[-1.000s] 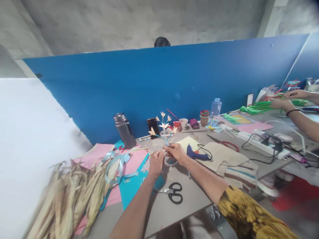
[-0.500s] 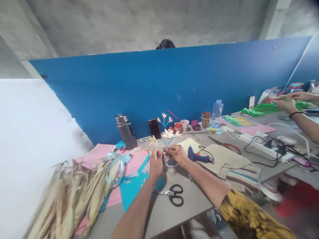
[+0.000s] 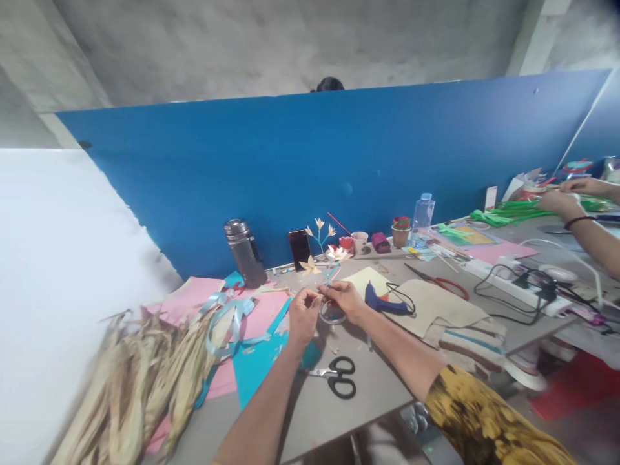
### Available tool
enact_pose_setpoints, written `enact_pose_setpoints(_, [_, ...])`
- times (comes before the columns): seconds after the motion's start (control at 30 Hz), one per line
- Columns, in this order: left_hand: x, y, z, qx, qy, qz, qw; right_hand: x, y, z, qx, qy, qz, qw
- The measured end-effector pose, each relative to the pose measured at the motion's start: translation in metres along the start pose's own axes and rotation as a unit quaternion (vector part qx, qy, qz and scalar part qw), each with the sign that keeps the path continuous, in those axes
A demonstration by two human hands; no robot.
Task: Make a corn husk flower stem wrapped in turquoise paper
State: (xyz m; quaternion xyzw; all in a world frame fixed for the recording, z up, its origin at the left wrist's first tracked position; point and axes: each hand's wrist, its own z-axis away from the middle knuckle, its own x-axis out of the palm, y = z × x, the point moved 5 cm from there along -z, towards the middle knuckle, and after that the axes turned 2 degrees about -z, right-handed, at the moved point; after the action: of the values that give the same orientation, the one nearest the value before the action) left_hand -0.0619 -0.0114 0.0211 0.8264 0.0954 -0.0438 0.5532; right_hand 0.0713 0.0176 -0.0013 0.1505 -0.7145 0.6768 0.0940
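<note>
**Fingers pinched on the stems**

Fingers of both my hands were pressed together around the thin blue stems of the flower sprig [image 3: 325, 258], just above the tape roll [image 3: 332, 314] on the table [image 3: 310, 413]. My left hand [image 3: 303, 316] pinched from the left, my right hand [image 3: 345, 298] from the right, fingertips all but meeting over the stems. Whether anything else sat between them I could not tell; it was too small.

To do this well, I judged the grip had to stay low on the stems and light, so that the pale petals above were not crushed or twisted. Steadying both wrists near the table seemed wise.

The petals looked dry, papery and pointed, cream in colour, splayed like little stars. The stems were slim and slightly bent. The roll was a clear ring, glossy. Black-handled scissors [image 3: 339, 378] lay nearer me, blades pointing left. A blue glue gun [image 3: 382, 303] rested just right of my right hand, its cord looping away. To my left lay pink and teal paper [image 3: 252, 361], curls of pale blue ribbon [image 3: 227, 320], and a heap of dried husks [image 3: 140, 381], fibrous and straw-coloured. A dark flask [image 3: 242, 253] stood upright by the blue partition [image 3: 310, 168].
</note>
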Motion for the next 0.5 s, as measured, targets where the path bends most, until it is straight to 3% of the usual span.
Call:
enact_pose_setpoints(0.23, [0.0033, 0.0075, 0.0029, 0.014, -0.001, -0.004, 1.0, -0.001, 0.0059, -0.0003, 0.039, -0.007, -0.014, 0.999])
enact_pose_setpoints(0.5, [0.0099, -0.0018, 0.0038, -0.038, -0.038, 0.04, 0.998, -0.0001, 0.0083, -0.0013, 0.034, -0.027, 0.0, 0.999])
